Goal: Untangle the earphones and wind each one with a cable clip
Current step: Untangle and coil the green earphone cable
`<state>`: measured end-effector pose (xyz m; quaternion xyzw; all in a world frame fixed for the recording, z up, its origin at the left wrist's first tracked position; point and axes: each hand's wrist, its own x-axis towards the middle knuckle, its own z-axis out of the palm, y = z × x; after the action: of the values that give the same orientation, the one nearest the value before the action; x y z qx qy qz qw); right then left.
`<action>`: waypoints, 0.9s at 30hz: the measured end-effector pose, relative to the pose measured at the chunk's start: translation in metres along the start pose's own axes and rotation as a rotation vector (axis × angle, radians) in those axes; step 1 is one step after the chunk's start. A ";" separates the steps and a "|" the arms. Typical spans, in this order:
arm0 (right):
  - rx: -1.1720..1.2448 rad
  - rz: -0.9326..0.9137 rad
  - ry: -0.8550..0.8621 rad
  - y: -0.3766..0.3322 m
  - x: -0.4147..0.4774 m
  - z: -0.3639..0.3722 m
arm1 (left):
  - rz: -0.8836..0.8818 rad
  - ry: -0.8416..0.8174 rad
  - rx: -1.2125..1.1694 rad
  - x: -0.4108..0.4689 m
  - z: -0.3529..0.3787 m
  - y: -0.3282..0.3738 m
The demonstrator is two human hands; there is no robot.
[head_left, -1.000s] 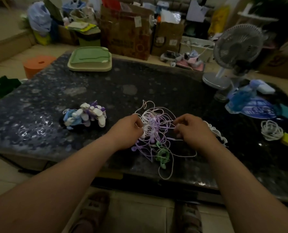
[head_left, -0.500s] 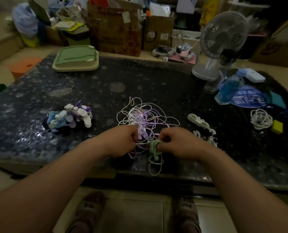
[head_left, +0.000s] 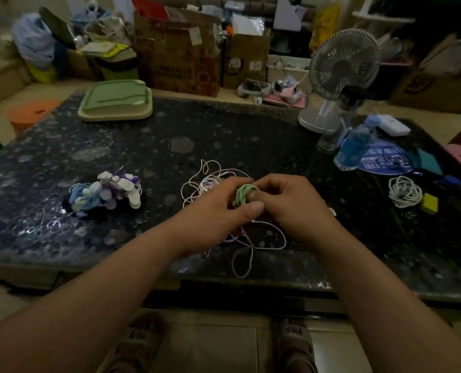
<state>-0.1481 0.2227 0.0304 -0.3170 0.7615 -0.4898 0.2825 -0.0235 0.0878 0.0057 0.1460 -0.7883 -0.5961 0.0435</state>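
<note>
head view: our left hand (head_left: 215, 211) and right hand (head_left: 291, 205) both pinch the green earphone coil (head_left: 240, 196), likely to separate it from the tangle (head_left: 210, 182).

Green earphone coil (head_left: 242, 193), white and lilac tangle (head_left: 210, 181), black speckled table (head_left: 224, 135).

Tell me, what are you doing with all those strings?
A person at a dark stone table is sorting out earphones. The left hand and right hand together hold a green earphone cable, looped into a small coil, just above a tangle of white and purple earphone cables lying on the table. A pile of wound earphones with clips sits off to the left, so some are done and the tangle is not yet sorted.
</note>
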 end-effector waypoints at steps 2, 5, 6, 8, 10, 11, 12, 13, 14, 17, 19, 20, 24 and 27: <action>0.082 0.003 -0.026 -0.004 -0.001 -0.002 | 0.033 0.033 -0.062 0.002 -0.001 0.002; 0.281 0.040 -0.053 -0.002 0.000 -0.008 | -0.004 0.084 -0.383 0.003 -0.002 0.009; 0.348 0.053 -0.083 -0.002 0.000 -0.007 | -0.021 0.109 -0.482 0.004 -0.002 0.010; 0.395 0.074 -0.188 -0.001 -0.004 -0.003 | -0.027 0.157 -0.657 0.005 -0.003 0.011; 0.275 0.119 -0.316 -0.001 -0.010 0.002 | -0.014 0.203 -0.801 0.008 -0.006 0.011; 0.189 0.135 -0.371 -0.001 -0.012 0.004 | -0.007 0.225 -0.864 0.009 -0.009 0.011; 0.120 0.140 -0.401 0.001 -0.013 0.005 | -0.001 0.242 -0.924 0.011 -0.011 0.011; 0.087 0.135 -0.404 0.001 -0.013 0.005 | -0.001 0.256 -0.973 0.012 -0.014 0.011; 0.090 0.129 -0.389 0.002 -0.013 0.004 | -0.008 0.265 -1.007 0.013 -0.016 0.010; 0.211 0.143 -0.371 0.002 -0.011 -0.005 | -0.030 0.287 -1.053 0.015 -0.023 0.006; 0.239 0.171 -0.398 0.002 -0.011 -0.015 | -0.040 0.319 -1.069 0.016 -0.031 0.002; 0.214 0.188 -0.407 0.002 -0.012 -0.021 | -0.046 0.345 -1.068 0.017 -0.035 0.000; 0.129 0.274 -0.461 0.005 -0.016 -0.040 | -0.060 0.443 -1.073 0.022 -0.052 -0.006; 0.194 0.304 -0.485 0.007 -0.019 -0.043 | -0.071 0.452 -1.075 0.023 -0.053 -0.008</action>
<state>-0.1698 0.2640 0.0417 -0.2786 0.6603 -0.4223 0.5551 -0.0310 0.0305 0.0106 0.2532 -0.3411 -0.8675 0.2588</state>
